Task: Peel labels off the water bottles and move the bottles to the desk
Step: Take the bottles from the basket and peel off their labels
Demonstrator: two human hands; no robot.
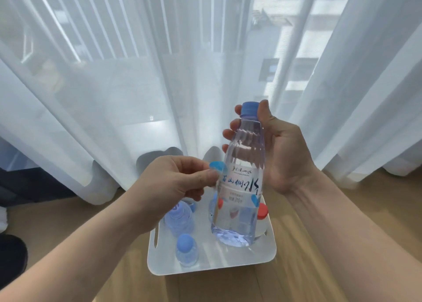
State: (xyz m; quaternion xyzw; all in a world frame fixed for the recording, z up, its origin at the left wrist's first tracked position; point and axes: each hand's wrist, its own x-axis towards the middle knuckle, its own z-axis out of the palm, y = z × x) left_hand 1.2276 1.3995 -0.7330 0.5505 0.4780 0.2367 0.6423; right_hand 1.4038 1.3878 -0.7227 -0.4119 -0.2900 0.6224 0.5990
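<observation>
My right hand (274,151) grips a clear water bottle (239,219) with a blue cap near its neck and holds it upright above a white tray (265,253). A white label (239,185) with dark writing wraps the bottle's middle. My left hand (175,178) pinches the label's left edge, where a blue corner has lifted off the bottle. In the tray stand two blue-capped bottles (186,249), (180,217) and a red-capped bottle (262,212), partly hidden behind the held one.
The tray sits on a wooden floor (91,244). White sheer curtains (114,84) hang just behind it, with a window beyond. A dark shape (11,256) lies at the left edge.
</observation>
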